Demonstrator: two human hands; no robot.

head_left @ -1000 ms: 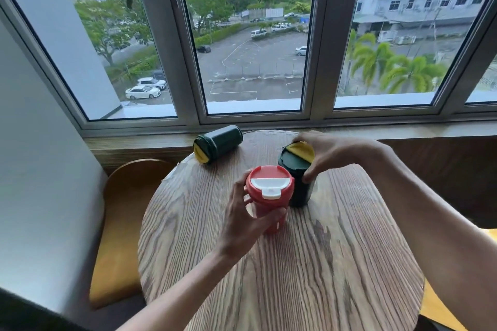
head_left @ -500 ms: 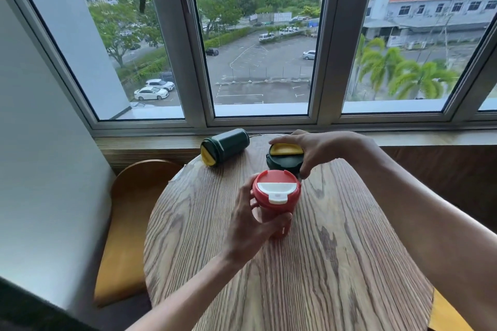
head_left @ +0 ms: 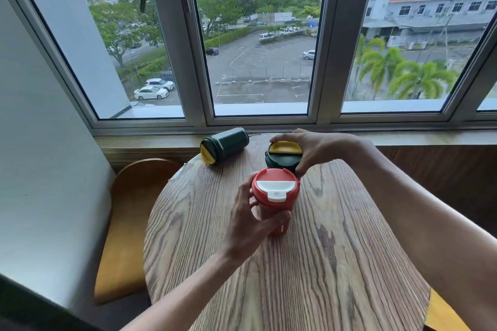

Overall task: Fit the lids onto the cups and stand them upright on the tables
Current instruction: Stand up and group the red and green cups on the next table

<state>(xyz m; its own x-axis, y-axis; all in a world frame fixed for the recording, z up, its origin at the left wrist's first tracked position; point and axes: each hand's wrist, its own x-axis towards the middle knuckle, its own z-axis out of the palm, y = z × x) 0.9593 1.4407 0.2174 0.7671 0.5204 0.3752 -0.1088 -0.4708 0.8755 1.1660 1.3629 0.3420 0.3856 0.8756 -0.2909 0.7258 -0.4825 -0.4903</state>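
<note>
In the head view, 3 cups were on the round wooden worktop [head_left: 309,277] below the window [head_left: 261,62]. The left hand [head_left: 250,226] gripped the red cup [head_left: 275,212] near the middle of the worktop. Its fingers [head_left: 279,216] were curled round the body below the red lid [head_left: 274,183], which sat on the rim with its white flap toward the camera. The cup stood upright or close to it, though its base was partly hidden. Just behind it, touching or nearly so, stood the upright green cup [head_left: 269,164]. The right hand [head_left: 317,149] grasped the green lid [head_left: 283,159] from above, fingers [head_left: 278,138] wrapped round its edge beside the yellow flap [head_left: 285,147]. The lying green cup [head_left: 226,144], lid on, rested on its side near the far left edge, well apart from both hands. The step in hand looked to be seating the green lid. To do it well, the right hand should press straight down and turn evenly, so the lid closes all round instead of cocking on 1 side, with the cup flat on the wood. Whether the lid was fully home could not be told. The red cup stood so close that a sideways push could topple it, so a steadying left-hand grip was useful. The cup on its side would likely roll readily and had yet to be stood up.
</note>
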